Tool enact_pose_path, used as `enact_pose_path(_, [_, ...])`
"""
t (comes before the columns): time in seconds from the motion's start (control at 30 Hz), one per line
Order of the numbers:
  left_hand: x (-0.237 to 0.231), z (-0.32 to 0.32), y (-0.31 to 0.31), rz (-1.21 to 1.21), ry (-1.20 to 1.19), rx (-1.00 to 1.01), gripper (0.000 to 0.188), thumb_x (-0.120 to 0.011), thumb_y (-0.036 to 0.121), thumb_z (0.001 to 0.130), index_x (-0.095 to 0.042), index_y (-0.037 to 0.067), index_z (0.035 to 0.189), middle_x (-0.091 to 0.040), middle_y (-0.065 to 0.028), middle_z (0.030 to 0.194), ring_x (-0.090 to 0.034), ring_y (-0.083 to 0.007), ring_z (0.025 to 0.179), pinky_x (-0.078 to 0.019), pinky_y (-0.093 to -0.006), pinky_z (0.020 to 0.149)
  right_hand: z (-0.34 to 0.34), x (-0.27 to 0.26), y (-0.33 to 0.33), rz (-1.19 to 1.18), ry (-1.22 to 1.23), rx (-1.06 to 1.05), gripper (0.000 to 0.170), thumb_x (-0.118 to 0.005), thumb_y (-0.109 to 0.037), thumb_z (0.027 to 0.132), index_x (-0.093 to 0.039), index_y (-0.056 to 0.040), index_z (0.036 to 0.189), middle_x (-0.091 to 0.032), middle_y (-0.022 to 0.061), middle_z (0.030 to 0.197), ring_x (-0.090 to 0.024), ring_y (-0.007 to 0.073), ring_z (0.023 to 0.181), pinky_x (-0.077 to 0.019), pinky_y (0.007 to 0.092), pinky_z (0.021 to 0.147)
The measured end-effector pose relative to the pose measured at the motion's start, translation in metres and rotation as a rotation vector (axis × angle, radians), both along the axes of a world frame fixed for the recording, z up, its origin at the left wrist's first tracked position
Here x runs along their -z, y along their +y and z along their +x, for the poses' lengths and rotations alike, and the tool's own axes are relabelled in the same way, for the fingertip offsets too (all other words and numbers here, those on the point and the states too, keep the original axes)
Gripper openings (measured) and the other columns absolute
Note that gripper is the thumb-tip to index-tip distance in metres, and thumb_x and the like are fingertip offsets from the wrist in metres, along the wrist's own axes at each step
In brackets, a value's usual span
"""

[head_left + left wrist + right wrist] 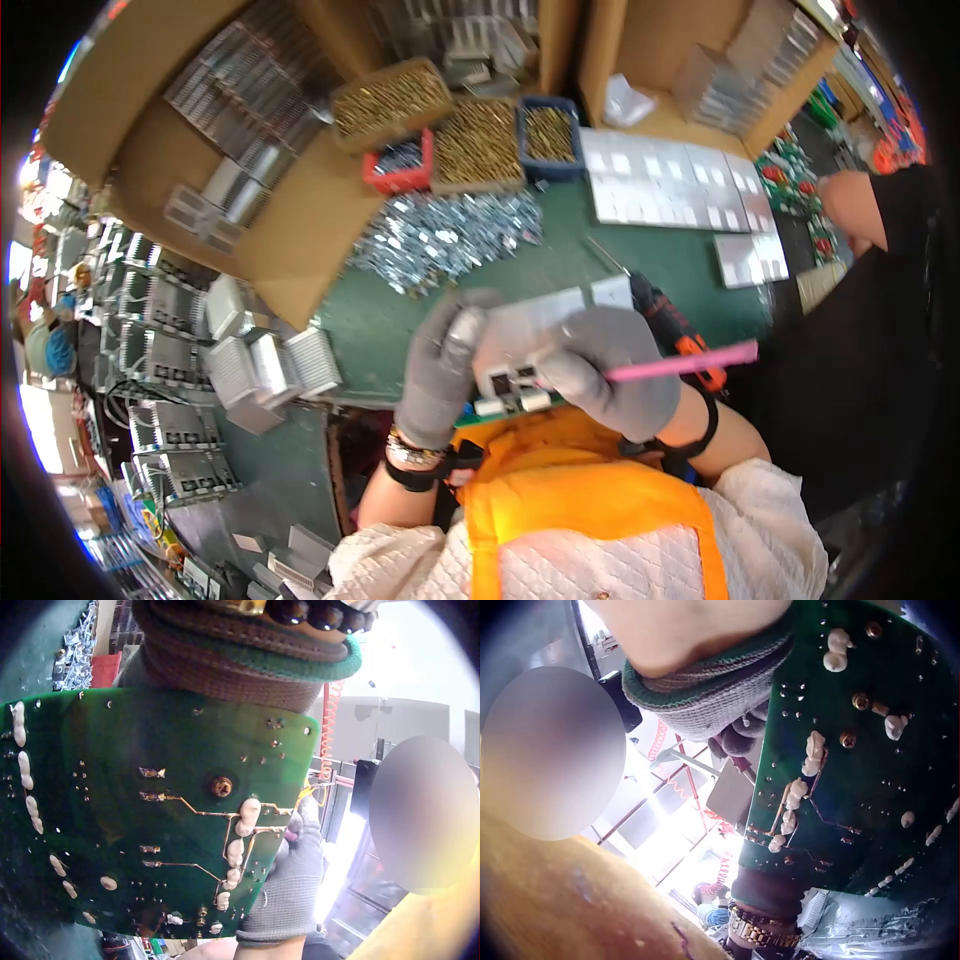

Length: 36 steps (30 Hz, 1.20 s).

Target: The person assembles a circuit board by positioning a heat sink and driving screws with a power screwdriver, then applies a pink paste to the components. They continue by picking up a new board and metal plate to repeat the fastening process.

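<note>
My gloved left hand (438, 372) grips the left side of a green circuit board (105, 810). The board's underside, with white blobs and copper traces, faces both wrist cameras. Seen from the head, white and black parts stand along its near edge, close to my orange apron (570, 470). My gloved right hand (618, 365) is curled round a pink stick-like tool (690, 364) over the board's right side. The tool's far end is hidden by the fingers. Just beyond this hand, a black and orange power screwdriver (668, 318) lies on the green table (375, 330).
Behind the board lies a heap of small metal parts (450, 235). Bins of brass screws (480, 140) and a red bin (400, 162) stand behind it. Silver plates (670, 185) lie at the back right, finned heatsinks (270, 365) at left. Another person's arm (855, 210) is at right.
</note>
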<state>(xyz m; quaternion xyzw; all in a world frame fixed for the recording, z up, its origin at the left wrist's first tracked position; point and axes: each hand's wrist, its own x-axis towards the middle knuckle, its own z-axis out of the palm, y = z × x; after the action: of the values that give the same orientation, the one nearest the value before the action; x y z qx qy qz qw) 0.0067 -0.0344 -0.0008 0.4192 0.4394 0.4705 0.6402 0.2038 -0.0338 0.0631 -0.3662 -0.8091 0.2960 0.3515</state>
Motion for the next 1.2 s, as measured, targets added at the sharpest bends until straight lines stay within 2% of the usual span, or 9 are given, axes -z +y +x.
enact_pose_path(0.2, [0.016,-0.003,0.004,0.129,-0.035,0.018,0.035,-0.052,0.031,0.103,-0.06,0.004,0.123,-0.061,-0.0056,0.113,-0.055,-0.0131,0.106,-0.0462,-0.0296,0.094,-0.006,-0.003,-0.006,-0.371,0.08,0.101,0.037,-0.056,-0.037,0.093,-0.068,-0.0066,0.075,-0.063,0.0109,0.069,-0.063,0.0307,0.065,-0.0475,0.0381,0.058])
enact_pose_path(0.33, [0.026,0.002,0.009,0.167,0.015,0.023,0.041,-0.051,0.038,0.103,-0.058,0.003,0.123,-0.06,-0.0041,0.108,-0.053,-0.0114,0.102,-0.0445,-0.0285,0.092,-0.006,0.023,-0.008,-0.013,0.164,0.184,0.05,-0.05,-0.036,0.096,-0.052,-0.0047,0.057,-0.049,0.0031,0.051,-0.048,0.0137,0.046,-0.0369,0.0289,0.047])
enact_pose_path(0.5, [0.022,0.003,0.009,0.144,-0.031,0.069,0.042,-0.05,0.039,0.103,-0.057,0.003,0.124,-0.059,-0.0037,0.107,-0.053,-0.0108,0.1,-0.0447,-0.0283,0.09,-0.004,0.023,-0.015,-0.234,0.349,0.171,0.033,-0.06,-0.027,0.091,-0.053,-0.0038,0.07,-0.052,0.0053,0.062,-0.051,0.0118,0.055,-0.0393,0.0271,0.053])
enact_pose_path(0.63, [0.028,0.005,0.007,0.183,-0.066,0.07,0.042,-0.05,0.038,0.103,-0.057,0.003,0.125,-0.059,-0.0035,0.108,-0.053,-0.0105,0.1,-0.0448,-0.0281,0.09,-0.011,0.004,-0.014,-0.044,0.237,0.225,0.013,-0.065,-0.007,0.079,-0.052,-0.0056,0.081,-0.049,0.006,0.079,-0.05,0.0163,0.073,-0.041,0.0289,0.069])
enact_pose_path(0.93, [0.022,-0.015,-0.001,0.276,-0.025,0.148,0.07,-0.058,0.049,0.096,-0.038,0.002,0.145,-0.05,-0.0136,0.135,-0.048,-0.02,0.125,-0.039,-0.034,0.105,-0.003,0.036,0.0,0.005,0.289,0.137,0.016,-0.064,0.0,0.073,-0.055,-0.0055,0.085,-0.049,0.0053,0.084,-0.05,0.0167,0.077,-0.0421,0.0286,0.073])
enact_pose_path(1.07, [0.012,-0.021,-0.022,0.617,0.162,0.155,0.117,-0.08,0.056,0.071,-0.017,0.003,0.153,-0.022,-0.0206,0.155,-0.023,-0.034,0.146,-0.0258,-0.0425,0.117,-0.007,0.026,-0.006,0.035,0.247,0.287,0.01,-0.059,-0.002,0.081,-0.06,-0.0039,0.091,-0.05,0.0046,0.084,-0.05,0.0153,0.072,-0.0425,0.0287,0.067])
enact_pose_path(1.13, [0.006,-0.018,-0.028,0.676,0.224,0.18,0.118,-0.08,0.057,0.07,-0.018,0.002,0.153,-0.022,-0.022,0.155,-0.023,-0.036,0.146,-0.0246,-0.0427,0.117,0.0,0.019,-0.007,0.091,-0.067,0.218,0.047,-0.049,-0.042,0.099,-0.05,-0.0062,0.129,-0.06,0.0113,0.102,-0.062,0.0276,0.087,-0.0546,0.0387,0.075])
enact_pose_path(1.17, [0.004,-0.02,-0.025,0.745,0.314,0.147,0.116,-0.084,0.049,0.069,-0.02,0.002,0.153,-0.024,-0.0224,0.153,-0.024,-0.0366,0.145,-0.0257,-0.0432,0.117,-0.014,0.026,-0.012,-0.289,0.422,0.318,0.016,-0.056,-0.002,0.084,-0.063,-0.0028,0.098,-0.053,0.0051,0.084,-0.049,0.0146,0.07,-0.0427,0.0289,0.066])
enact_pose_path(1.2, [0.001,-0.019,-0.023,0.733,0.312,0.145,0.107,-0.085,0.035,0.073,-0.02,0.004,0.153,-0.024,-0.0204,0.156,-0.025,-0.0341,0.146,-0.0256,-0.043,0.116,-0.011,0.025,-0.01,-0.11,0.291,0.253,0.017,-0.054,-0.003,0.085,-0.063,-0.0022,0.1,-0.054,0.0054,0.084,-0.049,0.0141,0.07,-0.043,0.0288,0.066])
